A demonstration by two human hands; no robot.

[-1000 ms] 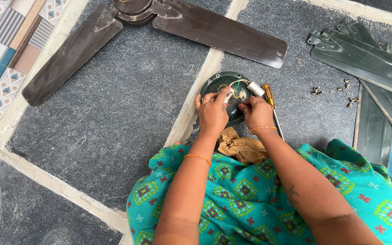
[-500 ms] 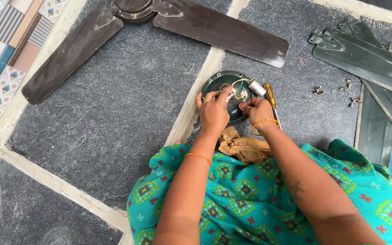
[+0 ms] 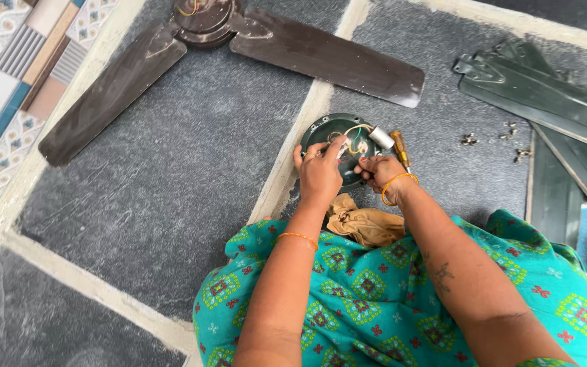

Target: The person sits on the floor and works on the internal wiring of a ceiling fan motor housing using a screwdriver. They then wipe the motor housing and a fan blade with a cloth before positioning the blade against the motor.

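Head view: a round dark-green motor cover (image 3: pixel 334 132) lies open side up on the floor (image 3: pixel 171 177), straddling a pale joint line; being round it has no long axis, and its hollow faces the camera; coloured wires (image 3: pixel 351 136) loop inside it, and a white cylindrical capacitor (image 3: pixel 381 138) lies on its rim at about 2 o'clock, long axis running 10 to 4 o'clock; just beside it, at 3 o'clock of the cover, a screwdriver (image 3: pixel 400 147) with an amber handle lies with its handle toward 11 o'clock.

The left hand (image 3: pixel 319 173) rests over the cover's lower edge, fingers curled, thumb and forefinger pinched on the wires; the right hand (image 3: pixel 380 170) sits at 4 o'clock of the cover, fingers bent and closed on a wire end, though the grip itself is partly hidden; a tan cloth (image 3: pixel 365 224) lies bunched at 6 o'clock, between the wrists.

The floor is dark grey stone slabs with pale joints; a brown ceiling fan (image 3: pixel 205 24) lies at 11 o'clock, its blades spreading outward; green blades (image 3: pixel 545 88) are stacked at 2 o'clock, small screws (image 3: pixel 469 140) near them; a patterned mat (image 3: pixel 1 68) is at 9 o'clock.
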